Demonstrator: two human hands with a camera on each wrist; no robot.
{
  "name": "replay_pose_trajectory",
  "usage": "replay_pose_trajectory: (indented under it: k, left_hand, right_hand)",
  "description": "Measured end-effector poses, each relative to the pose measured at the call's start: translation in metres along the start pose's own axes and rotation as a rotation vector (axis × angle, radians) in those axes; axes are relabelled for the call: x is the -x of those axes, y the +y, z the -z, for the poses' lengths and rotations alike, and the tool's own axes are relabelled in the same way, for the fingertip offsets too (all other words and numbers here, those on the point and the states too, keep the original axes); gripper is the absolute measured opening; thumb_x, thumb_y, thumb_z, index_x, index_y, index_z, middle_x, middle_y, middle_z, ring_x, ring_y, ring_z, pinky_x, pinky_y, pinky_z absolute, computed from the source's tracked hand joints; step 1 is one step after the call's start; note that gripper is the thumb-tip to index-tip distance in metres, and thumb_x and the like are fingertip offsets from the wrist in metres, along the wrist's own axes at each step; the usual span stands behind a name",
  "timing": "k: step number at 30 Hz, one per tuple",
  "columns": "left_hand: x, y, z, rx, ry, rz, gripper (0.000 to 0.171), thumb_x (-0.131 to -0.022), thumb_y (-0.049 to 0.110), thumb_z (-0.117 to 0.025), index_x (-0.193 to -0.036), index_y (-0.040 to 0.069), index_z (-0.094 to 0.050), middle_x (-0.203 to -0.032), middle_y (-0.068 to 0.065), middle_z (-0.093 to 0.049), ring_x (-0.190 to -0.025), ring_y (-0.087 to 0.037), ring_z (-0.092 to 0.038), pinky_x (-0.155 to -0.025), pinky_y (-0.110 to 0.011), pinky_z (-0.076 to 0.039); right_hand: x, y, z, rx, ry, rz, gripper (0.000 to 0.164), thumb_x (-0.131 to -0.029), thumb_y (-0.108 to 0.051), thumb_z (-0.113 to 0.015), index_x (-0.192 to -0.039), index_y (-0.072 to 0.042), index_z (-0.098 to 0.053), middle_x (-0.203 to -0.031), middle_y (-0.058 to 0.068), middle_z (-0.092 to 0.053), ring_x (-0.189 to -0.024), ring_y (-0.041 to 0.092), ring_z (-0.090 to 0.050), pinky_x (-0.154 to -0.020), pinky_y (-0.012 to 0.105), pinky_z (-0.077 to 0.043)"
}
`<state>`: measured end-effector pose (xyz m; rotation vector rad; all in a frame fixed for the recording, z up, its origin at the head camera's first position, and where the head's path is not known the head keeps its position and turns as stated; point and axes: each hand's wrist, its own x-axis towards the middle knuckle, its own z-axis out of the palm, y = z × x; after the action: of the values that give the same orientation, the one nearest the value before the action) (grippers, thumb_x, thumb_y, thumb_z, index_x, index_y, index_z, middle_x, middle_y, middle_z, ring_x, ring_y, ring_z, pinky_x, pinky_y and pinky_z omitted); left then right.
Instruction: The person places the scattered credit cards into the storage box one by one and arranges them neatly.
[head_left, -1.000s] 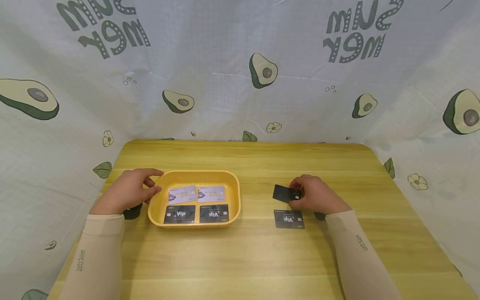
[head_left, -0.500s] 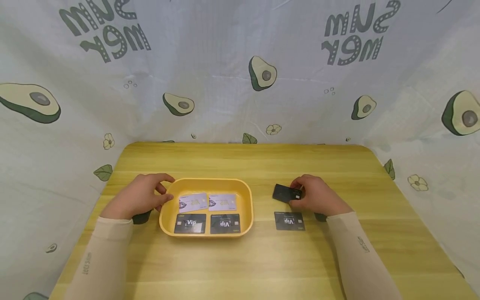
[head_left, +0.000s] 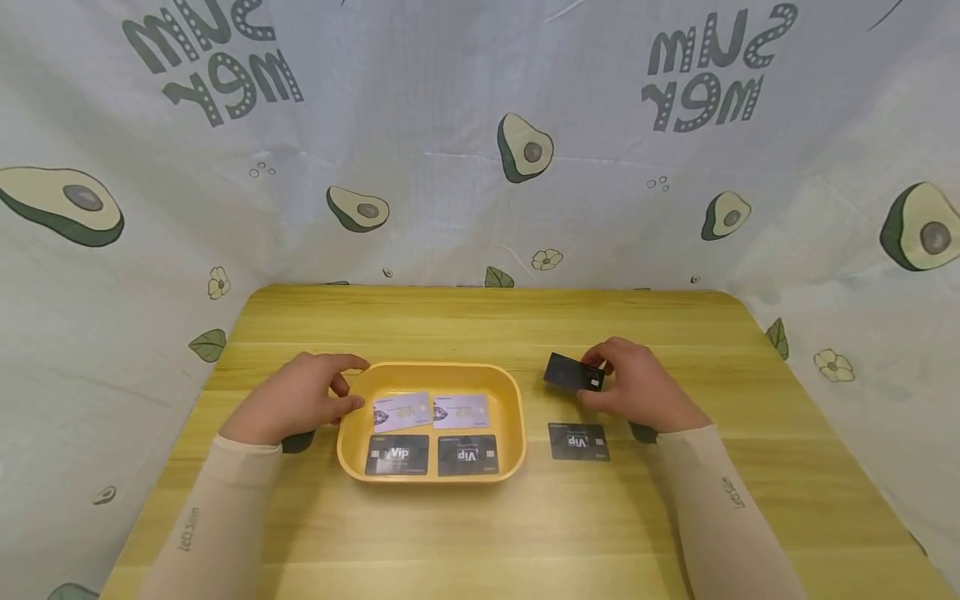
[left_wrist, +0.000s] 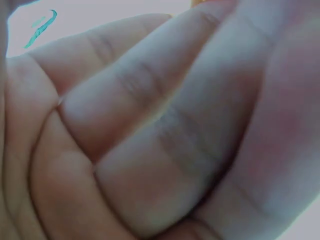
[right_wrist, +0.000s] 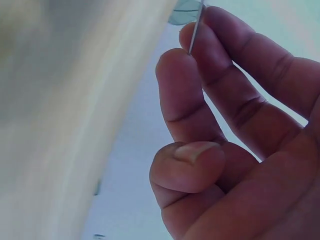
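Observation:
In the head view my left hand [head_left: 307, 400] grips the left end of a yellow tray [head_left: 431, 478], thumb and fingers at its rim. Two pale VIP cards [head_left: 402, 412] lie in the tray's back row, with two black VIP cards [head_left: 397, 455] in front of them. My right hand [head_left: 637, 383] pinches a black card [head_left: 570, 373] by its right end, tilted above the table. Below it a black VIP card [head_left: 579, 442] lies flat on the wood. The left wrist view is filled by curled fingers [left_wrist: 165, 120]. A thin card edge [right_wrist: 196, 30] shows at the fingertips in the right wrist view.
The wood-grain table [head_left: 480, 542] ends at the back against a hanging white cloth [head_left: 450, 100] printed with avocados. This cloth also closes off both sides. A dark wrist strap [head_left: 297, 442] shows beneath the left wrist.
The left hand has slid the yellow tray to the right and slightly toward the front, cards inside. The right hand has raised its black card a little off the table.

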<state>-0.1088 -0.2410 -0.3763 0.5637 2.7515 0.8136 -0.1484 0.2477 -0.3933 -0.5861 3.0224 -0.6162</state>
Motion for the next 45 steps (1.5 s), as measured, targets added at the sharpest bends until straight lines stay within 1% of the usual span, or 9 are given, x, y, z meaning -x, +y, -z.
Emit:
replay_pose_trajectory:
  k: [5,9,13,17,21,27,33,37,45]
  left_hand:
    - [0.004,0.004,0.000,-0.065,0.036,-0.019,0.042,-0.099,0.023,-0.076,-0.137,0.006,-0.067,-0.084,0.007,-0.067,-0.066,-0.008,-0.058,-0.069,-0.034,-0.052]
    - [0.001,0.007,-0.003,-0.126,0.085,-0.016,0.033,-0.104,0.025,-0.070,-0.132,0.006,-0.071,-0.085,0.005,-0.071,-0.070,-0.008,-0.062,-0.071,-0.037,-0.055]
    - [-0.003,0.010,-0.006,-0.196,0.140,-0.007,0.028,-0.103,0.024,-0.072,-0.126,0.008,-0.075,-0.097,-0.001,-0.076,-0.080,-0.015,-0.069,-0.078,-0.043,-0.058]
    - [-0.006,0.010,-0.006,-0.226,0.155,0.023,0.027,-0.102,0.019,-0.073,-0.125,0.008,-0.077,-0.105,-0.004,-0.077,-0.087,-0.020,-0.071,-0.082,-0.045,-0.058]
    - [-0.008,0.009,-0.005,-0.234,0.168,0.037,0.024,-0.101,0.018,-0.074,-0.123,0.009,-0.079,-0.103,-0.003,-0.077,-0.087,-0.020,-0.069,-0.083,-0.044,-0.058]
    - [-0.009,0.008,-0.004,-0.210,0.164,0.030,0.025,-0.099,0.016,-0.076,-0.122,0.008,-0.079,-0.101,-0.004,-0.076,-0.085,-0.019,-0.068,-0.082,-0.042,-0.058]
    - [-0.009,0.010,0.001,-0.201,0.170,0.044,0.025,-0.098,0.017,-0.078,-0.122,0.009,-0.079,-0.100,-0.003,-0.076,-0.082,-0.017,-0.068,-0.079,-0.041,-0.057]
    - [-0.010,0.012,0.002,-0.204,0.166,0.054,0.025,-0.098,0.019,-0.078,-0.122,0.011,-0.079,-0.099,-0.002,-0.076,-0.082,-0.017,-0.067,-0.078,-0.041,-0.057]
    - [-0.007,0.007,-0.001,-0.190,0.176,0.060,0.024,-0.098,0.020,-0.079,-0.120,0.011,-0.079,-0.098,0.000,-0.075,-0.082,-0.017,-0.068,-0.077,-0.041,-0.057]
  right_hand:
    - [0.005,-0.017,0.008,-0.020,0.061,0.068,0.041,-0.078,-0.028,-0.091,-0.111,-0.011,-0.074,-0.107,0.000,-0.068,-0.091,0.027,-0.064,-0.081,0.043,-0.054]
    - [0.008,-0.037,0.015,-0.018,0.095,0.132,0.040,-0.079,-0.028,-0.091,-0.111,-0.012,-0.074,-0.105,-0.003,-0.066,-0.091,0.023,-0.064,-0.081,0.043,-0.056]
    - [0.002,-0.066,0.019,0.000,0.082,0.229,0.040,-0.079,-0.031,-0.089,-0.111,-0.012,-0.074,-0.104,-0.004,-0.065,-0.089,0.019,-0.064,-0.080,0.041,-0.057]
    - [-0.014,-0.099,0.015,0.048,0.018,0.340,0.040,-0.080,-0.035,-0.086,-0.111,-0.012,-0.074,-0.105,-0.005,-0.065,-0.088,0.014,-0.062,-0.077,0.035,-0.056]
    - [-0.031,-0.129,0.004,0.114,-0.065,0.444,0.039,-0.081,-0.036,-0.082,-0.111,-0.013,-0.074,-0.102,-0.006,-0.063,-0.084,0.010,-0.057,-0.074,0.030,-0.052]
    - [-0.050,-0.164,-0.015,0.265,-0.208,0.606,0.037,-0.086,-0.039,-0.080,-0.108,-0.010,-0.073,-0.092,-0.005,-0.058,-0.077,0.011,-0.051,-0.071,0.030,-0.049]
    - [-0.066,-0.191,-0.032,0.343,-0.305,0.633,0.045,-0.088,-0.047,-0.080,-0.113,-0.010,-0.071,-0.091,-0.007,-0.057,-0.077,0.010,-0.053,-0.073,0.030,-0.051]
    - [-0.073,-0.203,-0.045,0.369,-0.367,0.668,0.047,-0.090,-0.046,-0.078,-0.116,-0.008,-0.068,-0.092,-0.006,-0.057,-0.077,0.011,-0.054,-0.072,0.029,-0.050]
    - [-0.083,-0.220,-0.066,0.390,-0.429,0.738,0.045,-0.093,-0.046,-0.074,-0.115,-0.008,-0.067,-0.089,-0.006,-0.056,-0.075,0.011,-0.053,-0.072,0.031,-0.050]
